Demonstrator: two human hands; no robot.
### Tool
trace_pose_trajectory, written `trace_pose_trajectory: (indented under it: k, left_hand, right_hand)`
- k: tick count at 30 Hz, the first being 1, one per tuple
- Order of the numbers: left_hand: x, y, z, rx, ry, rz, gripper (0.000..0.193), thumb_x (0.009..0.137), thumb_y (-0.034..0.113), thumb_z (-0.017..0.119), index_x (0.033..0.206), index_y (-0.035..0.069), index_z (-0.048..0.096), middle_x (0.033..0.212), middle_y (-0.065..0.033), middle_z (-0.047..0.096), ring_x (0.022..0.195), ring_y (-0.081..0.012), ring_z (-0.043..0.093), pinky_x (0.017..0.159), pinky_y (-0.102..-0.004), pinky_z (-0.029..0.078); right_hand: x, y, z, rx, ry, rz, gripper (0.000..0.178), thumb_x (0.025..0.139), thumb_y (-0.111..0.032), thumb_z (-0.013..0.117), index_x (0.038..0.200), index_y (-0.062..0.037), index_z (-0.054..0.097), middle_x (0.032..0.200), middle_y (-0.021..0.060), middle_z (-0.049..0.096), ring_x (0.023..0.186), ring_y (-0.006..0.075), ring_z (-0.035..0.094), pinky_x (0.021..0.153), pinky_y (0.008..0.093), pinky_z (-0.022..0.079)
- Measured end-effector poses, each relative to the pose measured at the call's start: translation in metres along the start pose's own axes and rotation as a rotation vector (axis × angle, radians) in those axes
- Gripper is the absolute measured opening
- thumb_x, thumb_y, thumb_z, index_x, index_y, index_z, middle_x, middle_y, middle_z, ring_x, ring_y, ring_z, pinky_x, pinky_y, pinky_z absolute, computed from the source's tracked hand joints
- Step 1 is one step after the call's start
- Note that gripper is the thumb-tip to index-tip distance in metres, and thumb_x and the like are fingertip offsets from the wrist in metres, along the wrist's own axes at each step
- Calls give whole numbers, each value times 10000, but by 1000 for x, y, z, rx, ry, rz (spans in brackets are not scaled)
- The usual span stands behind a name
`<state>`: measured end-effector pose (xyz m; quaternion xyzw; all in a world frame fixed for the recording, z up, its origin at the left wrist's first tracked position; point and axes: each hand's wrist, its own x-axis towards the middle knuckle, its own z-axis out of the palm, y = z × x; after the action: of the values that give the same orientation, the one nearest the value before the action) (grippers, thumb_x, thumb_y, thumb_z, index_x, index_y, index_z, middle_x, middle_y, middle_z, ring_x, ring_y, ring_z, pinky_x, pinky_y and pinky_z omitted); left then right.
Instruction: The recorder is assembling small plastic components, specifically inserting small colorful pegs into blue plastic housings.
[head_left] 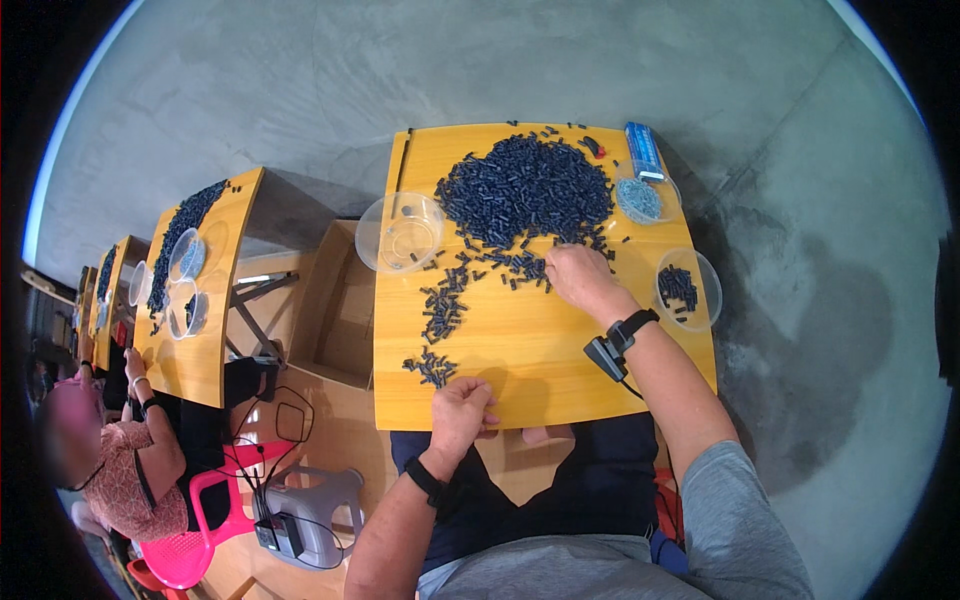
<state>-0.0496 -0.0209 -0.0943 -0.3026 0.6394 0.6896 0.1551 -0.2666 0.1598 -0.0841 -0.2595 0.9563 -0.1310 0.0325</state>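
A large heap of small black cylindrical pieces covers the far middle of the yellow table. A thinner trail of the same pieces runs down the left side toward me. My right hand reaches to the heap's near edge, its fingers drawn together at some loose pieces; whether one is between them is hidden. My left hand is closed in a pinch at the table's front edge, just below the trail's near end. Anything held there is too small to make out.
A clear plastic bowl stands at the left edge, another with black pieces at the right. Beyond it are a tub of small light-blue parts and a blue box. A cardboard box and a seated co-worker are left.
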Motion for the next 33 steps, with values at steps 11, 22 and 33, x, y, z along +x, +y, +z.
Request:
trace_pose_trajectory:
  k: [11,22,33]
  left_hand:
    - [-1,-1,2,-17,32,34,183,888,140,564,948,-23,620,760,-74,637,532,-140,621,446,-228,467]
    - [-4,3,3,-49,24,24,174,892,133,568,954,-21,619,766,-74,640,534,-127,619,446,-214,463]
    - [-3,1,2,-50,30,31,166,897,130,568,951,-18,624,780,-73,640,541,-128,623,440,-207,458]
  right_hand:
    - [-21,-4,1,64,-31,22,142,845,-98,566,809,39,571,869,218,599,837,397,590,768,474,471]
    - [-39,2,5,127,59,-73,104,791,-5,511,795,70,583,845,256,574,825,408,587,761,466,484]
    - [-50,-9,8,7,84,-26,90,775,16,517,852,34,561,883,220,558,826,389,595,749,468,486]
